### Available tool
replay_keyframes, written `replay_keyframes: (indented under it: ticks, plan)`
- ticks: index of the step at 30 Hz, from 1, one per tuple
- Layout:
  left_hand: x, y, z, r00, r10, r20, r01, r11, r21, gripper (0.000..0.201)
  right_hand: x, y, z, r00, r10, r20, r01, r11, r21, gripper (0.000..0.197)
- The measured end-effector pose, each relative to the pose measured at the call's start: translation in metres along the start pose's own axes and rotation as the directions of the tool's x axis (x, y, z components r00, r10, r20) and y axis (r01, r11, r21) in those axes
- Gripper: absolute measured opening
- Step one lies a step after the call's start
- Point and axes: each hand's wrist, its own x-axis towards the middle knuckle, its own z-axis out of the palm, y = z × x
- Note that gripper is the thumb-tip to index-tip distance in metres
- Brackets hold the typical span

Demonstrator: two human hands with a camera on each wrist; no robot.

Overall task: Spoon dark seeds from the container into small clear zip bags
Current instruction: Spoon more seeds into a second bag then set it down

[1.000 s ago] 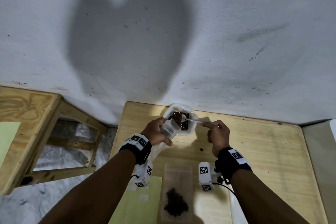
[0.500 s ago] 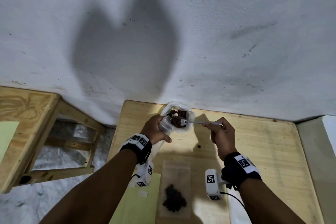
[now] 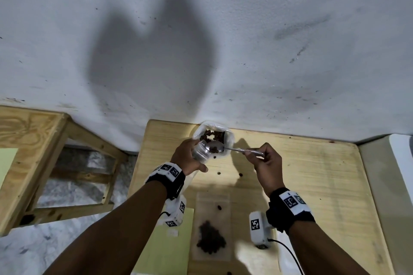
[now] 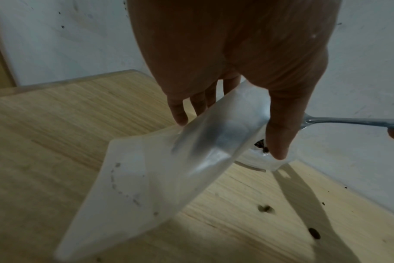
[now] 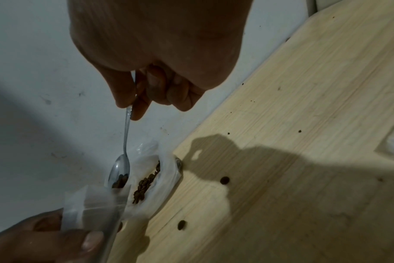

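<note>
Item one: left hand (image 3: 188, 158), at 11 o'clock from the centre of the wooden surface (image 3: 312, 185), fingers and thumb curled round the mouth of a small clear zip bag (image 4: 160, 170), holding it open; the bag body hangs slack and slanted below the hand and appears to hold no seeds as yet. Item two: right hand (image 3: 267, 163), at 1 o'clock, thumb and fingers pinching the handle end of a metal spoon (image 5: 122, 170). Item three: the spoon bowl, loaded with a small heap of dark seeds (image 5: 120, 181), tipped at the bag's mouth, directly above the near rim of the container (image 3: 230, 138). Item four: the container, lined or wrapped in thin plastic, at 12 o'clock against the wall, seeds showing inside. Item five: a filled zip bag (image 3: 212, 227) lying flat at 6 o'clock, a dark pile of seeds in its lower half. Item six: loose seeds scattered on the surface between the hands and the filled bag. Step in hand, by judgement: delivery of a spoonful into the held bag. Next move calls for tilting the spoon further with its tip inside the opening, the left hand keeping the mouth wide and steady; a narrow opening and a heaped bowl risk further spills onto the surface.
</note>
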Motion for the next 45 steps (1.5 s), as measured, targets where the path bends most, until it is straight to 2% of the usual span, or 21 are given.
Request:
replay_keyframes:
  ticks: [7,11,15,17,20,24,25,27,29,31,33,35,36,38,40,41,42,43,45]
  plan:
    - [0.0,0.003,0.001,1.0,-0.012,-0.009,0.011,0.997,-0.073,0.105,0.003,-0.014,0.009,0.996,-0.072,0.048,0.077,0.992,-0.104,0.037]
    - [0.0,0.006,-0.001,1.0,0.0,-0.006,-0.001,0.996,-0.092,0.104,0.014,-0.02,0.007,0.995,-0.006,-0.1,0.005,1.0,-0.006,0.037]
    - [-0.003,0.001,-0.002,1.0,-0.01,-0.014,0.009,0.993,-0.121,0.109,0.021,-0.025,0.01,0.957,0.111,-0.267,-0.108,0.994,0.027,0.031]
    - [-0.008,-0.001,-0.002,0.999,-0.019,-0.045,0.012,0.986,-0.167,0.109,0.021,-0.026,0.013,0.955,0.117,-0.274,-0.131,0.991,-0.033,0.032]
    - [-0.015,-0.003,-0.002,0.994,-0.007,-0.113,-0.02,0.972,-0.236,0.108,0.022,-0.023,0.023,0.968,0.127,-0.219,-0.165,0.973,-0.164,0.018]
    - [-0.023,0.002,-0.007,0.967,0.105,-0.231,-0.161,0.958,-0.239,0.101,0.025,-0.015,0.028,0.976,0.193,-0.097,-0.214,0.926,-0.312,0.008]
    - [-0.025,0.005,-0.009,0.956,0.14,-0.257,-0.201,0.953,-0.228,0.1,0.024,-0.016,0.026,0.975,0.204,-0.087,-0.222,0.907,-0.357,0.01]
    - [-0.029,0.012,-0.012,0.935,0.195,-0.295,-0.261,0.944,-0.203,0.101,0.02,-0.019,0.023,0.977,0.18,-0.115,-0.214,0.845,-0.491,0.035]
    - [-0.03,0.016,-0.013,0.916,0.238,-0.322,-0.304,0.937,-0.17,0.107,0.014,-0.028,0.023,0.988,0.054,-0.142,-0.124,0.826,-0.55,0.046]
    - [-0.032,0.02,-0.013,0.898,0.283,-0.336,-0.342,0.93,-0.131,0.112,0.009,-0.041,0.027,0.99,-0.115,-0.077,0.063,0.87,-0.49,0.036]
    - [-0.034,0.027,-0.013,0.88,0.323,-0.348,-0.379,0.919,-0.105,0.113,0.002,-0.059,0.033,0.967,-0.208,0.146,0.246,0.907,-0.342,0.025]
    - [-0.034,0.035,-0.011,0.88,0.337,-0.335,-0.387,0.917,-0.094,0.114,-0.006,-0.076,0.042,0.891,-0.232,0.39,0.344,0.905,-0.249,0.02]
    - [-0.034,0.04,-0.011,0.88,0.34,-0.332,-0.383,0.921,-0.07,0.113,-0.007,-0.081,0.046,0.855,-0.223,0.468,0.381,0.883,-0.274,0.019]
    - [-0.035,0.047,-0.012,0.877,0.365,-0.314,-0.394,0.919,-0.032,0.115,-0.006,-0.088,0.052,0.834,-0.22,0.506,0.454,0.795,-0.403,0.015]
    - [-0.039,0.052,-0.016,0.88,0.381,-0.284,-0.422,0.902,-0.096,0.117,-0.001,-0.092,0.054,0.859,-0.268,0.436,0.474,0.738,-0.481,0.01]
    - [-0.041,0.056,-0.018,0.891,0.368,-0.264,-0.417,0.894,-0.162,0.113,0.002,-0.093,0.053,0.874,-0.295,0.385,0.464,0.742,-0.485,0.011]
    - [-0.044,0.059,-0.022,0.901,0.35,-0.255,-0.408,0.885,-0.224,0.101,0.005,-0.094,0.051,0.887,-0.318,0.334,0.449,0.76,-0.469,0.013]
    - [-0.043,0.06,-0.025,0.904,0.325,-0.277,-0.398,0.878,-0.266,0.082,0.008,-0.094,0.049,0.898,-0.333,0.289,0.434,0.785,-0.443,0.014]
    - [-0.039,0.059,-0.031,0.885,0.257,-0.388,-0.389,0.866,-0.315,0.029,0.011,-0.093,0.045,0.911,-0.347,0.223,0.41,0.821,-0.397,0.015]
